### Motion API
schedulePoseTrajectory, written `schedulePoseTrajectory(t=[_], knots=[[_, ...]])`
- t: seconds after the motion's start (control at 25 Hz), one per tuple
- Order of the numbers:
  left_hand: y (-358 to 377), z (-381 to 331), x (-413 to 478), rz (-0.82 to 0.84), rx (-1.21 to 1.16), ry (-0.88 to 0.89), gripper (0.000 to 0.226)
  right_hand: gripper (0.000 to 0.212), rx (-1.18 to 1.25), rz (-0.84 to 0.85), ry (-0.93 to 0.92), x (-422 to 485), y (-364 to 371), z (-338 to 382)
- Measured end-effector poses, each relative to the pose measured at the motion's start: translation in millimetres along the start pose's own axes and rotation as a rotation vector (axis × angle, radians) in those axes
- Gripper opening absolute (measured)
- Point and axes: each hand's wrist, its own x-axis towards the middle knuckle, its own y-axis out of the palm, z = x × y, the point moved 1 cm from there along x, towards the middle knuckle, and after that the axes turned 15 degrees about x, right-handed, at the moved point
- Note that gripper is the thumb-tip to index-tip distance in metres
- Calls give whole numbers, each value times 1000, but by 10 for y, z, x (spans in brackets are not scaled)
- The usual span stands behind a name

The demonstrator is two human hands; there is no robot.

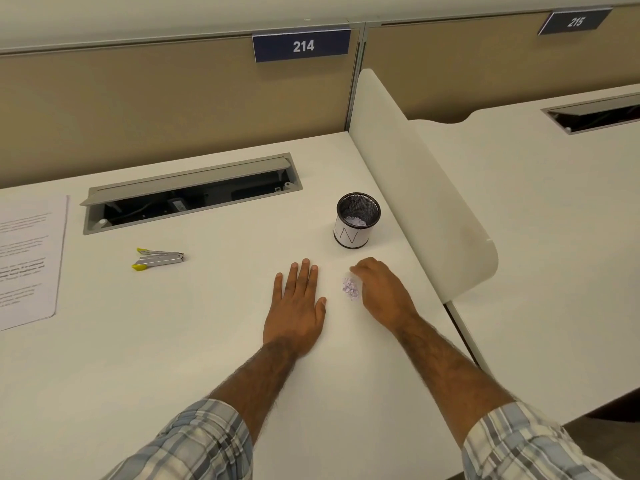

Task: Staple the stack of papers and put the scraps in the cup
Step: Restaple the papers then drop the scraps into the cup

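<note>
Two hands on the worktop [207, 323], left hand [296, 306] flat, fingers [304, 275] straight, right hand [381, 289] cupped beside loose scraps [351, 288], grip unclear, cup [355, 237] beyond holding more scraps.

The white desk [207, 323] carries everything here. The left hand [296, 306] lies flat on it, palm down, with straight fingers. Just to the right of this hand, between it and the right hand [381, 289], a small heap of pale purple paper scraps [351, 288] lies directly on the surface. The right hand rests on the desk with bent fingers, just beside the heap. Beyond the right hand, near it, stands a black mesh cup [356, 223] with a white label. Well to the left of the left hand lies a silver stapler [159, 259] with yellow ends. Even further left, cut by the edge of the view, lies the stack of printed papers [27, 258]. Beyond the left hand, a grey cable opening [187, 195] with a raised flap is set into the desk.
</note>
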Motion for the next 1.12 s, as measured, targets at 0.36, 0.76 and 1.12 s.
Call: schedulePoseTrajectory(t=[0.36,0.76,1.12], knots=[[9,-7,3,-9,7,3,68,31,-103,193,-123,-46,-12,81],[8,-2,2,-6,-8,3,67,31,-282,272,-120,-160,-16,183],[-1,-4,-2,-2,-7,-1,67,22,-219,203,-75,-63,63,133]])
